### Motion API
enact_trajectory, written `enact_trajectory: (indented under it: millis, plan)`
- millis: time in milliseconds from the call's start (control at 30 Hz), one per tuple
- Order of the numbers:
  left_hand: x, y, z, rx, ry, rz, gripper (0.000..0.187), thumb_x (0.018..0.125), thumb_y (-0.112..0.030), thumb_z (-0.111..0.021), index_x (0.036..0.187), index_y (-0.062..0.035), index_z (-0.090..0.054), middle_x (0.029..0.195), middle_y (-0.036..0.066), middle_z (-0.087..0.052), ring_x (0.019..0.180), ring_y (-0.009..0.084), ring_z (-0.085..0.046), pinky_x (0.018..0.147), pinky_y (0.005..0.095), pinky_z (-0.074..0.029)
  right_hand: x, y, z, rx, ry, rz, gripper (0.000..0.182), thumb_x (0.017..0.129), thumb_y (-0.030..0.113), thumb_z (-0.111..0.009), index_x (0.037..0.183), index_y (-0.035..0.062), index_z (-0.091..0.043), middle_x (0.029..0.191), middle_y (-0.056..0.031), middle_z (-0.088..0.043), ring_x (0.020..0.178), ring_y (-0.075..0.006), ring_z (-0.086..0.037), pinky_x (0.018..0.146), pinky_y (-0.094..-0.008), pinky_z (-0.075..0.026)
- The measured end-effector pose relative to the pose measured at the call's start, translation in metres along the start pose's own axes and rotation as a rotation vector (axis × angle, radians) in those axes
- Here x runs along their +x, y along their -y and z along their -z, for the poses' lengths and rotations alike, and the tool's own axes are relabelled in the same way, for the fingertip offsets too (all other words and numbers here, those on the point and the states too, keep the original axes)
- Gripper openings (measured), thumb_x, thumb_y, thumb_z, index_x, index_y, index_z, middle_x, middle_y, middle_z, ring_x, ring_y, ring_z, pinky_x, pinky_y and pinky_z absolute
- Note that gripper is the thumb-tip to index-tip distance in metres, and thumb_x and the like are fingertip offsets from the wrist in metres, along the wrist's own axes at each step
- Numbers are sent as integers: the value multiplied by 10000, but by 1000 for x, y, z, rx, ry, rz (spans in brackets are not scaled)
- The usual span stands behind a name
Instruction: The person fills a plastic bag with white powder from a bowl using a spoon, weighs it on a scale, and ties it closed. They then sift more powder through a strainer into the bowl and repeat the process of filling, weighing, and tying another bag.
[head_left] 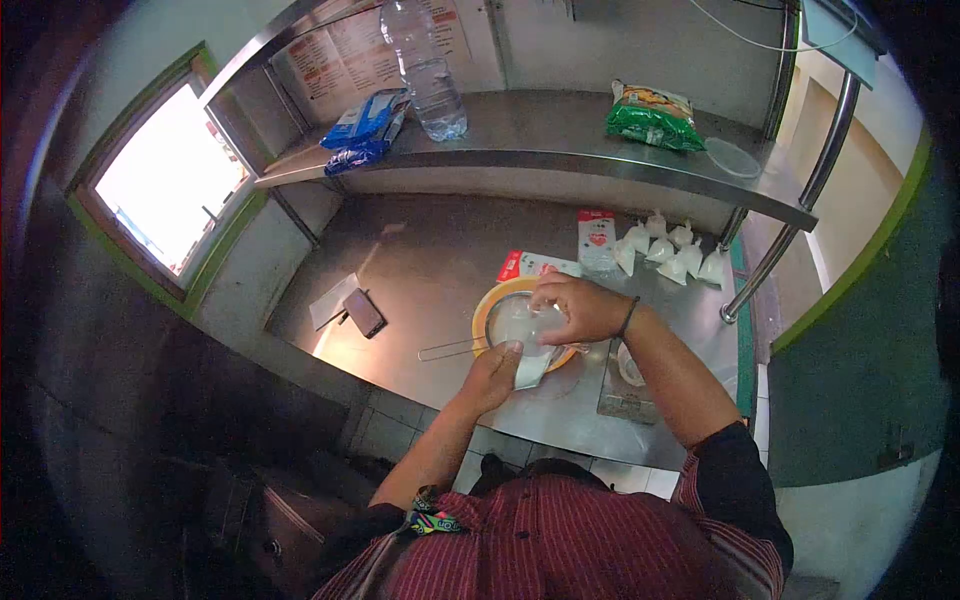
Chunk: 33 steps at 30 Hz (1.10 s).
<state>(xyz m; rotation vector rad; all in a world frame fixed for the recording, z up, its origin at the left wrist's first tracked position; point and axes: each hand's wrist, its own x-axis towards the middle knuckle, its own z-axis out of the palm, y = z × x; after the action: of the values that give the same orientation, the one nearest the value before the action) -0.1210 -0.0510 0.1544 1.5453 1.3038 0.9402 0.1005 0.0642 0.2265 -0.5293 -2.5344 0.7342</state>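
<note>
An orange-rimmed bowl (481,312) stands on the steel table, with a wire strainer (445,351) in it whose handle points left. Over the bowl's front edge, my left hand (492,376) is closed on a small plastic bag (532,368) with white contents. My right hand (583,308) is above the bowl's right side, its fingers bent down at the clear top of the bag. Whatever lies between the right fingertips is too small to make out.
Several filled white bags (672,250) sit at the back right beside red-and-white packs (597,240). A phone on a stand (363,312) is at left, a scale (625,397) at right. Overhead, a shelf (540,160) holds a bottle (432,90) and green (655,122) and blue packets (362,125).
</note>
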Motion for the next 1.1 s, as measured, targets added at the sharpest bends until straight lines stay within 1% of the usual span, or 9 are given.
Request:
enact_trajectory:
  millis: [167, 233, 333, 467, 567, 700, 833, 900, 1100]
  plan:
    - [0, 7, 0, -13, 32, 27, 429, 1082, -349, -387, 1018, -2, -630, 843, 63, -633, 776, 152, -587, 745, 333, -495, -7, -11, 3, -58, 105, 90, 443, 756, 345, -814, 1019, 30, -648, 1123, -156, -603, 1042, -315, -603, 901, -403, -486]
    - [-1, 10, 1, -5, 32, 2, 426, 1082, -350, -387, 1018, -5, -629, 840, 60, -629, 775, 146, -580, 743, 327, -492, -8, 0, 30, -457, -41, -22, 479, 756, 461, -788, 924, 28, -675, 985, -147, -650, 997, -322, -616, 900, -397, -501]
    - [-2, 18, 2, 24, 43, 46, 422, 1083, -350, -384, 1021, -11, -629, 837, 53, -621, 780, 138, -570, 747, 319, -487, -17, 10, 60, -520, -308, -298, 485, 734, 404, -830, 1001, 34, -666, 988, -140, -632, 927, -301, -609, 838, -394, -498]
    - [-8, -14, -4, 33, 42, 0, 405, 1082, -344, -389, 1051, -13, -621, 841, 56, -615, 789, 143, -567, 767, 326, -487, -20, 21, 22, -25, -401, -292, 494, 749, 428, -816, 1010, 36, -669, 959, -131, -631, 856, -298, -613, 784, -384, -511]
    - [0, 9, -16, 6, 19, -75, 468, 1077, -397, -364, 988, -15, -619, 699, 23, -549, 651, 135, -529, 627, 332, -458, -22, 26, -1, 49, -135, -382, 562, 807, 531, -737, 1072, 46, -641, 985, -149, -674, 886, -349, -661, 810, -416, -532]
    - [-7, 17, -34, 117, -64, -261, 458, 1073, -391, -373, 1003, -11, -618, 742, 75, -583, 711, 170, -569, 674, 341, -481, -14, 29, -20, 24, -13, -306, 413, 882, 449, -658, 1067, 80, -670, 993, -186, -706, 941, -355, -686, 835, -438, -529]
    - [-11, 37, -39, 140, 141, 34, 317, 1034, -281, -490, 1078, -6, -641, 992, 149, -656, 951, 273, -634, 874, 385, -497, -15, 37, -33, 33, 136, -267, 295, 899, 371, -615, 1034, 118, -688, 970, -163, -712, 920, -353, -686, 831, -444, -529]
    - [-10, 31, -44, 142, 112, -340, 265, 988, -235, -559, 1089, -15, -666, 1073, 141, -664, 1026, 271, -633, 915, 386, -491, -17, 38, -38, 110, 108, -68, 282, 922, 360, -629, 997, 95, -691, 897, -133, -705, 855, -299, -693, 790, -414, -526]
    - [7, 10, -32, 112, 331, -447, 256, 902, -173, -658, 1114, -30, -666, 1115, 139, -674, 1038, 259, -647, 902, 396, -509, -8, 71, -33, 42, 177, -70, 268, 927, 359, -611, 987, 111, -696, 885, -148, -704, 848, -322, -697, 784, -422, -527]
